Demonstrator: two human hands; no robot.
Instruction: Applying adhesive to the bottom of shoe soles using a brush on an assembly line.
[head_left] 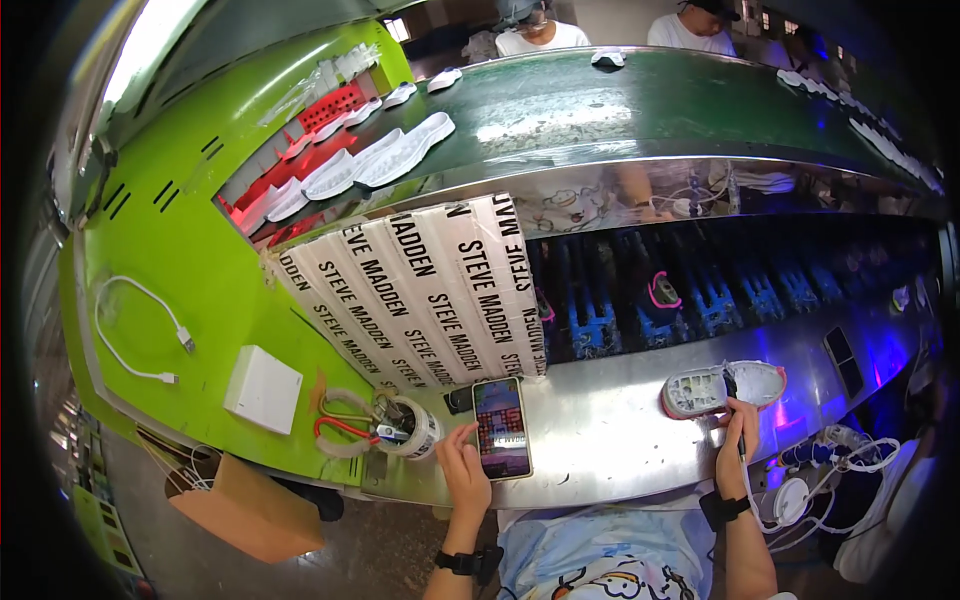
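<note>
My left hand (463,470) is at the left edge of a smartphone (502,430) with a lit, colourful screen. Its fingers are stretched out and hold nothing; a fingertip meets the edge of the screen. The phone leans upright against a white printed box. My right hand (738,440) is closed around a slim stick-like tool (742,452), perhaps a brush; its tip is hard to make out. Right above that hand, a pale shoe sole (694,391) lies on the metal bench (600,440), its hollow inside facing up. A dark piece crosses the sole's middle.
The white box (420,290) stands at centre left. A cup of tools (412,428), a tape roll (345,440), a white charger box (263,389) and a cable (130,365) are on the left. Behind are blue racks (590,325) and a green conveyor (560,105) carrying soles. Two people sit beyond it.
</note>
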